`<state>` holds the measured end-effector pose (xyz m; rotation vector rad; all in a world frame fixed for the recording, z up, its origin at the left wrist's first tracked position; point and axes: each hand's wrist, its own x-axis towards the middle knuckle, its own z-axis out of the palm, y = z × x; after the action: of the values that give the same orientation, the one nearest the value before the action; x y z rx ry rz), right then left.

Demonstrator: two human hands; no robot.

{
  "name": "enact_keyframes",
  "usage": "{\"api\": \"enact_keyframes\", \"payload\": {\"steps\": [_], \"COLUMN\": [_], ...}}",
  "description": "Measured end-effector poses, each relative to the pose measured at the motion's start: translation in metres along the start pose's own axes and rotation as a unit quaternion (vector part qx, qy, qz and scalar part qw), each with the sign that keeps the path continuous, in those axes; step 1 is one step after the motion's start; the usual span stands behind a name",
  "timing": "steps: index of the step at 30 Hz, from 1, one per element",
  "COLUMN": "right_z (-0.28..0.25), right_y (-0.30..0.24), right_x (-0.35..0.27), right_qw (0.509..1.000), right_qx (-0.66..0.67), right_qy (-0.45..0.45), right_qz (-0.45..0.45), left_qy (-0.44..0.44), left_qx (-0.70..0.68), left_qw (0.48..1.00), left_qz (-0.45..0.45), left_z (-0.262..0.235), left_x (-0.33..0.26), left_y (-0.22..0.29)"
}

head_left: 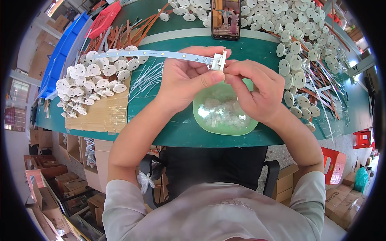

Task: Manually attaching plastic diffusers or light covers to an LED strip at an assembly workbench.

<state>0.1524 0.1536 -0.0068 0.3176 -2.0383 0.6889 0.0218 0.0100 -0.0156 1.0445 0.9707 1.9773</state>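
My left hand (185, 80) pinches a white round plastic base (223, 63), seen edge-on, between thumb and fingers. From the base a pale LED strip (163, 54) stretches out to the left, past my left hand. My right hand (259, 86) is closed at the other face of the base, thumb and forefinger pressed together. Whatever lies between those fingertips is too small or hidden to make out. Below both hands sits a light green bowl (225, 131) with small clear plastic pieces in it.
White round bases with strips lie heaped on cardboard (96, 120) at left and in a larger pile (299, 78) at right. Thin white wires (146, 82) lie beside the cardboard. A phone (226, 20) stands at the back. A blue bin (60, 60) and red basket (104, 20) are far left.
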Motion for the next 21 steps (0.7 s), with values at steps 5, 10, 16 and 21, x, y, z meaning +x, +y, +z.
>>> {"api": "enact_keyframes", "payload": {"steps": [5,10,16,21], "right_z": [-0.004,-0.006,-0.002,-0.005], "right_y": [0.0,-0.001,0.017,0.026], "right_x": [0.001,0.0,-0.003,0.0], "right_qw": [1.0,0.999,0.999,0.995], "right_qx": [-0.003,-0.04,-0.018,-0.057], "right_qy": [-0.01,-0.03,-0.013,-0.032], "right_qz": [-0.01,-0.009,0.036,-0.075], "left_qy": [-0.017,-0.033,0.04,0.147], "left_qx": [0.022,0.066,0.256,0.558], "left_qw": [0.999,0.997,0.966,0.816], "left_qz": [-0.02,0.013,-0.024,-0.03], "left_z": [-0.003,0.0,0.0,-0.068], "left_x": [-0.002,-0.003,0.018,0.033], "left_y": [-0.001,-0.003,0.029,0.14]}}
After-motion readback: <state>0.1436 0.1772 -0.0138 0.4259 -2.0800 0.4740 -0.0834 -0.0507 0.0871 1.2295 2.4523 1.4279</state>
